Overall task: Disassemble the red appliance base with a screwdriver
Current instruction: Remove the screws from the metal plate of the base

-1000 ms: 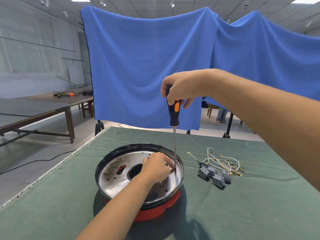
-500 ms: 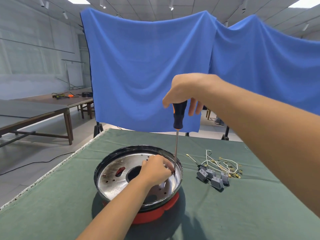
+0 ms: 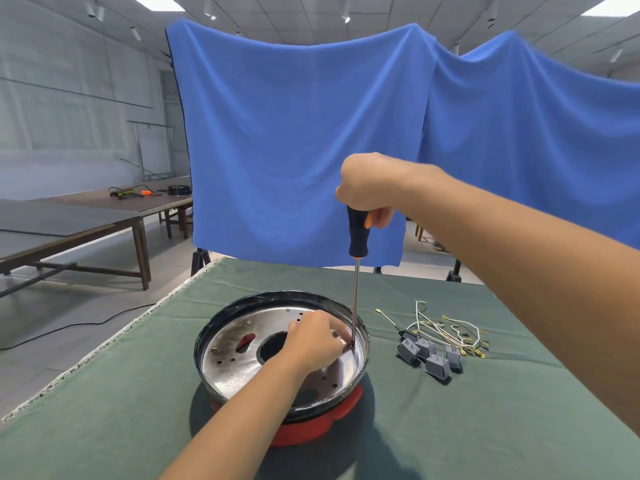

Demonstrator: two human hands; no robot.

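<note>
Partway through, by the look of things. Already out of the red appliance base (image 3: 311, 429) and lying loose on the green-covered counter (image 3: 485, 410) just to its right: four grey connector blocks (image 3: 427, 356) and a tangle of white wires (image 3: 446, 329) with brass terminals. Still seated in the base: the round metal plate (image 3: 242, 365) with its black rim, so more fastening probably left to undo.

Sitting near the middle of the counter, the base, red shell showing only at its near lower edge beneath the plate. Standing almost upright over it, one screwdriver (image 3: 357, 237) with a black and orange handle, tip down at the plate's right side. Wrapped around the top of the handle from above, the right hand (image 3: 370, 183), grip closed on it. Resting on the plate beside the tip, the left hand (image 3: 317, 341), fingertips pinched close around the shaft's lower end; whether touching the shaft or a screw there, hard to say, since the spot is too small and partly covered.

Count: one base, one plate, one screwdriver, four grey blocks, one bundle of wires with strands too tangled to number. Several small empty holes visible across the plate, plus one large central opening.
</note>
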